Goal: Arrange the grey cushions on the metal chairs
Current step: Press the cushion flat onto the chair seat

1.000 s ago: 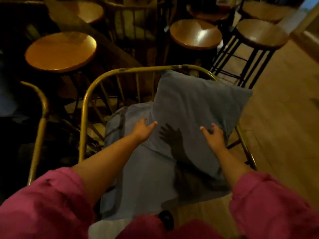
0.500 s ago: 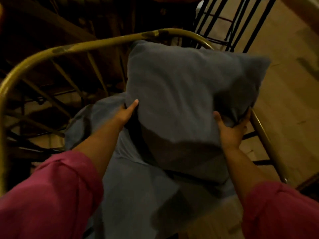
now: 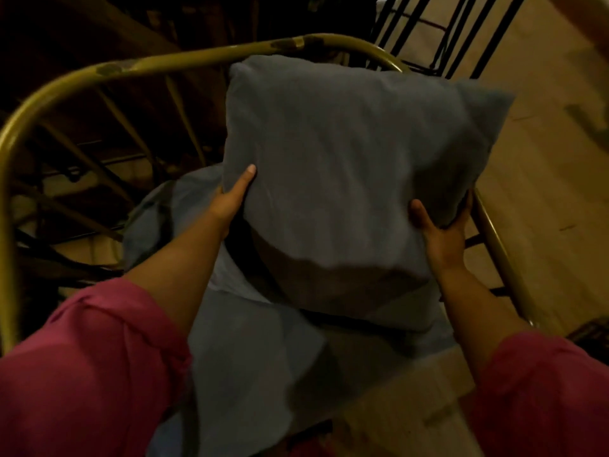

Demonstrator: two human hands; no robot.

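We held the upper cushion (image 3: 346,179) between our hands, above the seat cushion (image 3: 250,357) on the chair (image 3: 184,62); stool legs (image 3: 438,31) stood behind.
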